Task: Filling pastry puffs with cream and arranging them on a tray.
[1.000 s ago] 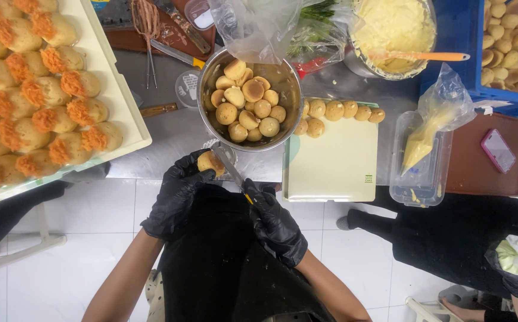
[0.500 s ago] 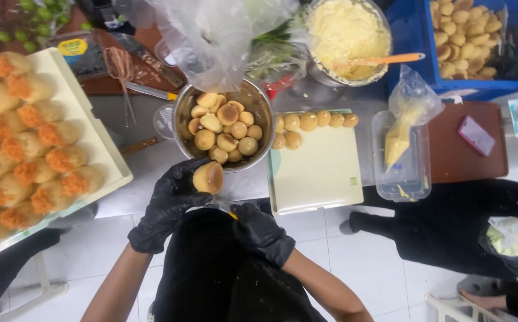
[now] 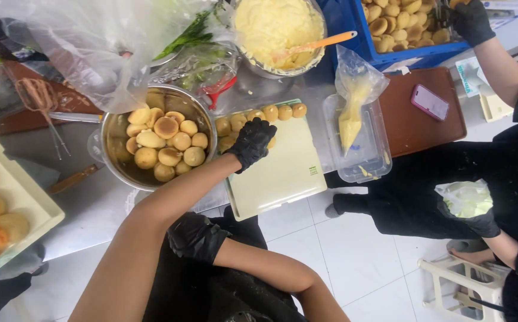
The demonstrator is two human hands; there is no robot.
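My left hand (image 3: 252,142), in a black glove, reaches across to the pale green cutting board (image 3: 282,173). Its fingers curl over a round golden bun (image 3: 271,143) at the end of a row of buns (image 3: 282,111) along the board's far edge. My right hand (image 3: 196,235), also in a black glove, is closed in a fist low against my dark apron, below the table's edge; I see nothing sticking out of it. Left of the board stands a metal bowl (image 3: 113,156) with several more buns.
A bowl of yellow cream (image 3: 274,27) with an orange spatula stands behind the board. A piping bag (image 3: 351,113) lies in a clear tub. A blue crate of buns (image 3: 393,24), a phone (image 3: 429,102), a whisk (image 3: 41,98) and a cream tray (image 3: 14,203) surround it. Another person's gloved hand (image 3: 470,21) is at the right.
My left hand carried the bun from in front of my body over to the row on the cutting board. My right hand dropped back towards my apron.
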